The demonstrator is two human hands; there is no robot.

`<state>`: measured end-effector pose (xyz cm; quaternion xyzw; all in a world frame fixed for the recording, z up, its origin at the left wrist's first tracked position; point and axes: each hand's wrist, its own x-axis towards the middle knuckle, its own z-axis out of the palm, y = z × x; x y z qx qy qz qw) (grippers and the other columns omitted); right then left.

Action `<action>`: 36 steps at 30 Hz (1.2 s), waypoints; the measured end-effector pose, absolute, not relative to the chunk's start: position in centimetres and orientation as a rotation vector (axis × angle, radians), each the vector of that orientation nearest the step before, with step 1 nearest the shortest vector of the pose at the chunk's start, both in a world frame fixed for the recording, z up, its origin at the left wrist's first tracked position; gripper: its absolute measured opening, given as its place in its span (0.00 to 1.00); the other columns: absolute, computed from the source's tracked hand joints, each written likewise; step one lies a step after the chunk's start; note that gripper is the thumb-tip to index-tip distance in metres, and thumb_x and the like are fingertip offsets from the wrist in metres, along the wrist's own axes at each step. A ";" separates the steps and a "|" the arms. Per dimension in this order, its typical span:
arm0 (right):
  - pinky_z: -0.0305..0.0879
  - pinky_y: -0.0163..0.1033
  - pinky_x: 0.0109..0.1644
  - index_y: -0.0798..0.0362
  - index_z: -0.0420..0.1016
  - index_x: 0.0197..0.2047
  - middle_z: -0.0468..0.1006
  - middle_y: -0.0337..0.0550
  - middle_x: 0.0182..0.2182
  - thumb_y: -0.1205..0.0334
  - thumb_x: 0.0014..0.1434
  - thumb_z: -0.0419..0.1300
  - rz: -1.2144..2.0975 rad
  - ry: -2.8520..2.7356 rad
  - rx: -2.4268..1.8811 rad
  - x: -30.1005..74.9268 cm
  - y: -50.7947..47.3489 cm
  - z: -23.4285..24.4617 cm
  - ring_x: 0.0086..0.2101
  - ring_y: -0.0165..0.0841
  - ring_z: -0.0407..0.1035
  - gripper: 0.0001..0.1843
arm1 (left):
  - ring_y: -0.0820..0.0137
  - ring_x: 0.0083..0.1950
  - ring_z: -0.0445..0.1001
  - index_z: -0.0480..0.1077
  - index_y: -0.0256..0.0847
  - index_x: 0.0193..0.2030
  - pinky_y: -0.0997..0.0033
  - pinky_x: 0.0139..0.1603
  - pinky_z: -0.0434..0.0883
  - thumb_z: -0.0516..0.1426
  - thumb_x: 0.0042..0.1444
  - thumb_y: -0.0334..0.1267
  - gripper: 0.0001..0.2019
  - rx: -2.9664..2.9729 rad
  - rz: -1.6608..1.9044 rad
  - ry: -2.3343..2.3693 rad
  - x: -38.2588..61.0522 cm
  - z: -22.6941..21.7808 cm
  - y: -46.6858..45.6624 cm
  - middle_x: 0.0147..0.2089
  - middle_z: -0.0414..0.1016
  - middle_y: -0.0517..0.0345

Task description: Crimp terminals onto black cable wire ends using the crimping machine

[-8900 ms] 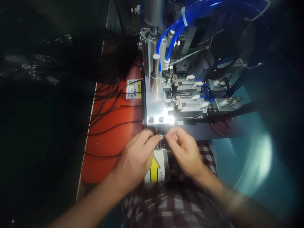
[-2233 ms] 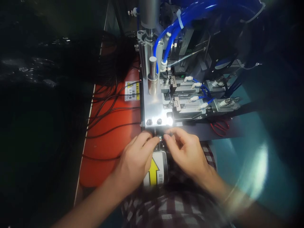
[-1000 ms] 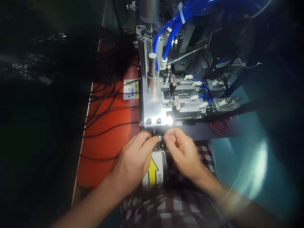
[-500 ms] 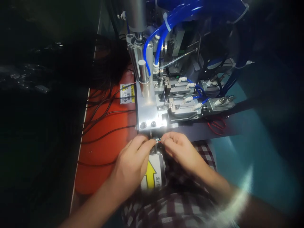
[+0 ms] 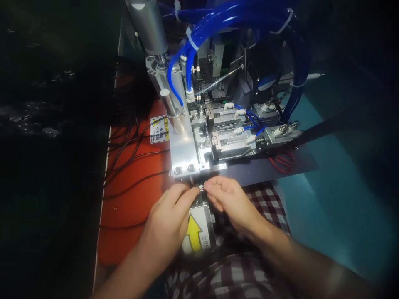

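Note:
My left hand (image 5: 170, 214) is closed, thumb and forefinger pinched at one side of a small whitish, shiny part (image 5: 202, 188). My right hand (image 5: 229, 199) pinches at the other side of that part, fingertips nearly meeting the left ones. Fingers cover most of the part, so its kind does not show clearly. Both hands are just in front of a metal press fixture (image 5: 183, 155), above a narrow dark track. Below the fingers lies a white plate with a yellow arrow (image 5: 193, 232).
Pneumatic slides (image 5: 230, 145) with white fittings fill the fixture's right side. Thick blue air hoses (image 5: 240, 18) arch overhead. Black cables (image 5: 134, 158) cross the red-orange surface (image 5: 124, 245) at left, beside a warning label (image 5: 158, 129). Red wires (image 5: 282, 162) hang at right.
The view has shifted, so the fixture appears farther left and more of the hoses show. Both hands stay pinched together; the red and greenish wire bits between the fingertips no longer show clearly.

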<state>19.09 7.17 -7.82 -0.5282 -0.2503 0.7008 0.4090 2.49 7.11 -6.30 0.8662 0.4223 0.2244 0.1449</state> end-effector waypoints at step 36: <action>0.53 0.33 0.23 0.53 0.67 0.28 0.64 0.29 0.16 0.57 0.56 0.61 1.707 -0.790 -1.285 19.7 6.6 -8.4 0.17 0.24 0.57 0.11 | 0.69 0.32 0.67 0.76 0.35 0.47 0.74 0.28 0.68 0.50 0.58 0.24 0.16 2.687 0.522 1.259 1.9 -5.6 7.5 0.33 0.65 0.53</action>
